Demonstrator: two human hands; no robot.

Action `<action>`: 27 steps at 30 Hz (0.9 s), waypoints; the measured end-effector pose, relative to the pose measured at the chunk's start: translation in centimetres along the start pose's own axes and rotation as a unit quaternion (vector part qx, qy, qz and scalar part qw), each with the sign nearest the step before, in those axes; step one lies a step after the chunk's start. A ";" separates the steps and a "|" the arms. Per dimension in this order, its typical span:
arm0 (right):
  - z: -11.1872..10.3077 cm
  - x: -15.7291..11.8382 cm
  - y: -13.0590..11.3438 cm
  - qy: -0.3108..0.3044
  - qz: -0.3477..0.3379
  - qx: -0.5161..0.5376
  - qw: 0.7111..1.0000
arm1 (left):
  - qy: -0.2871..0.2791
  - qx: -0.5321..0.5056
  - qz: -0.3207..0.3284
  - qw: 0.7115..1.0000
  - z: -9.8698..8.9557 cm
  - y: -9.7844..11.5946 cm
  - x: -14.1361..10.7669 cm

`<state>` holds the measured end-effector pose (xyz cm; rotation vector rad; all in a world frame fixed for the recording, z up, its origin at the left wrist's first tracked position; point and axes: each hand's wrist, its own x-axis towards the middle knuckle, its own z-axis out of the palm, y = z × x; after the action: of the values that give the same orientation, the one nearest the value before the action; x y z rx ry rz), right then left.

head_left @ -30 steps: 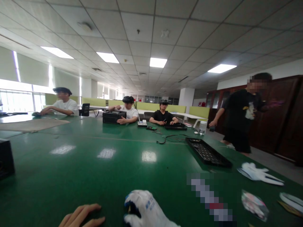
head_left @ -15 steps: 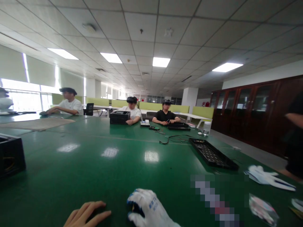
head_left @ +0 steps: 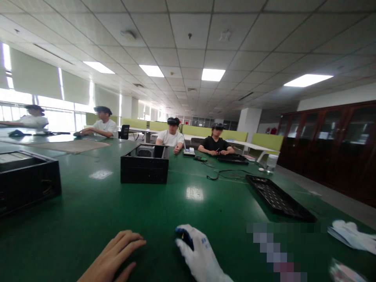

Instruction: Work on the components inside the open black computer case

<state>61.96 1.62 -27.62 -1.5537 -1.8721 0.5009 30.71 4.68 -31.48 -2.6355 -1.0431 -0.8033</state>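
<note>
My bare left hand [head_left: 116, 256] is over the near edge of the green table [head_left: 164, 211], fingers stretched out and holding nothing. To its right is my right hand [head_left: 196, 250], in a white work glove with blue fingertips. Its fingers curl round something dark with a small yellowish spot, too hidden to name. Farther off, ahead of both hands, a black computer case [head_left: 143, 168] stands on the table with its top uncovered and a metal box inside. Neither hand touches it.
Another black computer case [head_left: 29, 184] stands at left. To the right lie a black panel [head_left: 279, 197], a black cable [head_left: 226, 172], white gloves [head_left: 352, 235] and a plastic bag [head_left: 340, 272]. Across the table sit a person in white [head_left: 170, 137] and one in black [head_left: 216, 145].
The computer case has come across the table towards me, away from the person in white, whose hand is now off it. My view has turned left, showing more of the left case.
</note>
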 end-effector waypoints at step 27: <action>-6.8 4.5 6.4 0.231 0.246 0.131 0.932 | -0.328 -0.152 -0.053 0.931 -21.0 4.1 10.9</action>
<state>70.85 6.65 -25.94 -1.7662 -1.0160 0.5191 31.42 0.30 -7.90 -3.2407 -1.2990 -0.0683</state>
